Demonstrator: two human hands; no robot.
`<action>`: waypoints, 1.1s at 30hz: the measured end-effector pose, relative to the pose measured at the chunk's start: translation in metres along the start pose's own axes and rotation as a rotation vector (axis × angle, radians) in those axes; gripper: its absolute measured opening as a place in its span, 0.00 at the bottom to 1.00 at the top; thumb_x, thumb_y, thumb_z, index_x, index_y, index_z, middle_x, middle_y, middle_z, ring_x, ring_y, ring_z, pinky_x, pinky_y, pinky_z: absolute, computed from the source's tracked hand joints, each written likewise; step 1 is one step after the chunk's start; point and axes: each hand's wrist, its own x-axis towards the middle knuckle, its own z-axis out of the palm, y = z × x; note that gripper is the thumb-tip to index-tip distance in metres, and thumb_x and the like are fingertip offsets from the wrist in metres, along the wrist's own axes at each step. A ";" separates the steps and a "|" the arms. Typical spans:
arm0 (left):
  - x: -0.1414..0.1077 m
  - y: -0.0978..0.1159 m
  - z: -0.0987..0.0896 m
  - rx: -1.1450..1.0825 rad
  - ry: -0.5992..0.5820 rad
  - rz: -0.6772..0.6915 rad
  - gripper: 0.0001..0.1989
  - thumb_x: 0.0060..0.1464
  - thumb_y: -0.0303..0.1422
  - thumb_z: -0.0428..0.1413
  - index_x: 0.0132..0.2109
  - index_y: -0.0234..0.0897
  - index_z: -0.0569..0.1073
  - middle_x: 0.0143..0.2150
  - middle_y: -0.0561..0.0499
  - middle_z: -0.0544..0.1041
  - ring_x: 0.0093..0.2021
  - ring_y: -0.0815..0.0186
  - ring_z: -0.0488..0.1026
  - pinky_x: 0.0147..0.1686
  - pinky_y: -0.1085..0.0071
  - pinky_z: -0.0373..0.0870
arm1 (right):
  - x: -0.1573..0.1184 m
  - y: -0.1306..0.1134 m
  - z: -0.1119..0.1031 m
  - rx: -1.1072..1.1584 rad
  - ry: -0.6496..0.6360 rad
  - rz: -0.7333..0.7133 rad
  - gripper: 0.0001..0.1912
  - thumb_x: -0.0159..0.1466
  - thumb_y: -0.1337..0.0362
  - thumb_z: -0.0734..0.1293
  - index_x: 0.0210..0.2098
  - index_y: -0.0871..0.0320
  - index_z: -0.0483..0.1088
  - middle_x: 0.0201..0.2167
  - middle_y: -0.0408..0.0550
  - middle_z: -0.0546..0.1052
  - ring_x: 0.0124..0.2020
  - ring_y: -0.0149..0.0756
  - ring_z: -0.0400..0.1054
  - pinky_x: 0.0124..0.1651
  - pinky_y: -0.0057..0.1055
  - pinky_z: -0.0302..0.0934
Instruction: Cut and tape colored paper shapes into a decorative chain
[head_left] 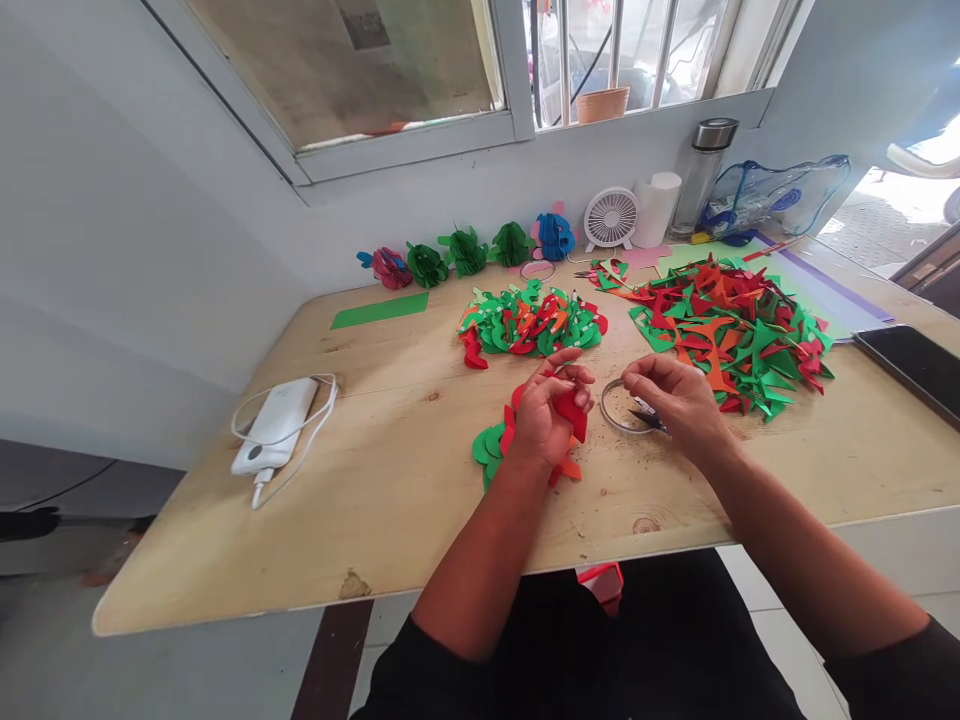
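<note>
My left hand [546,408] is curled around a red paper piece [574,412], above a small group of green, red and orange cut paper shapes [489,446]. My right hand [675,398] is closed, thumb and fingertips pinched together; what sits between them is too small to make out. Close by its fingertips is a thin ring [606,412], perhaps a tape roll. Dark pointed scissor blades [646,418] show beside the right palm, their handles hidden. Beyond my hands is a pile of rounded green, red and orange paper pieces [536,325].
A large heap of paper offcuts [739,335] covers the right side, beside a phone [911,365]. At left is a white power bank [277,425] with its cable. Folded paper figures [466,252], a small fan [610,218] and a glass bottle [699,180] line the wall.
</note>
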 end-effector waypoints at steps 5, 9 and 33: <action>0.001 -0.001 0.000 -0.049 0.008 0.034 0.24 0.36 0.23 0.50 0.45 0.36 0.71 0.28 0.51 0.72 0.22 0.71 0.64 0.26 0.71 0.59 | -0.003 -0.002 0.002 -0.154 -0.110 -0.044 0.13 0.57 0.55 0.65 0.25 0.59 0.67 0.18 0.39 0.62 0.20 0.26 0.51 0.22 0.25 0.47; 0.001 -0.001 0.002 -0.044 0.048 0.056 0.28 0.36 0.22 0.49 0.49 0.36 0.69 0.28 0.50 0.74 0.24 0.69 0.66 0.30 0.69 0.62 | -0.007 -0.004 0.006 -0.323 -0.185 -0.148 0.12 0.60 0.58 0.62 0.25 0.59 0.69 0.19 0.40 0.66 0.22 0.27 0.55 0.25 0.26 0.51; 0.002 -0.006 0.002 -0.033 -0.027 0.024 0.21 0.49 0.26 0.52 0.52 0.40 0.68 0.36 0.47 0.78 0.33 0.64 0.75 0.37 0.65 0.69 | 0.003 -0.015 -0.031 -0.101 0.086 0.022 0.09 0.56 0.59 0.66 0.28 0.60 0.71 0.25 0.45 0.72 0.26 0.29 0.62 0.29 0.27 0.57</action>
